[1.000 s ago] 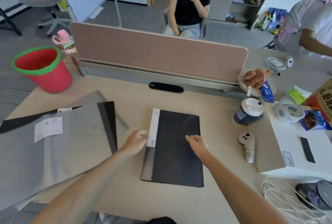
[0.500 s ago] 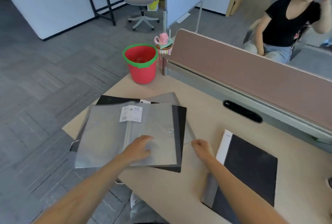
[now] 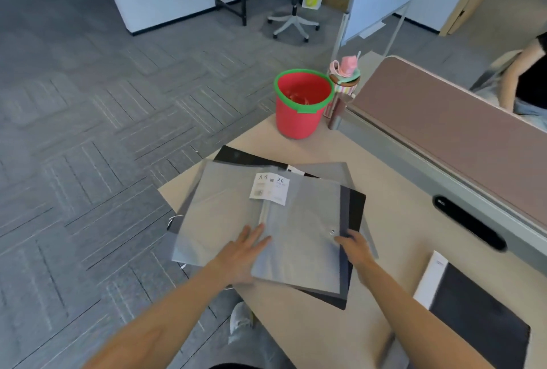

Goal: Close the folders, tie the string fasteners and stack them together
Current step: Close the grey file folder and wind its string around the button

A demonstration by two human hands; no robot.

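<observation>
An open grey folder with a white A4 label lies spread at the table's left corner, on top of another open black folder whose edges stick out behind it. My left hand rests flat on the open folder near its spine, fingers apart. My right hand touches the folder's right edge, beside a small round fastener button. A closed black folder with a white spine lies at the lower right. A white string hangs off the table edge at the left.
A red bucket with a green rim stands at the table's far corner, a pink cup behind it. A brown divider panel runs along the table's back. A seated person is at the far right. The table edge drops to grey floor.
My view has swung left, away from the closed black folder. Both hands have left that folder and moved onto the open grey folder, the right hand reaching its right edge.
</observation>
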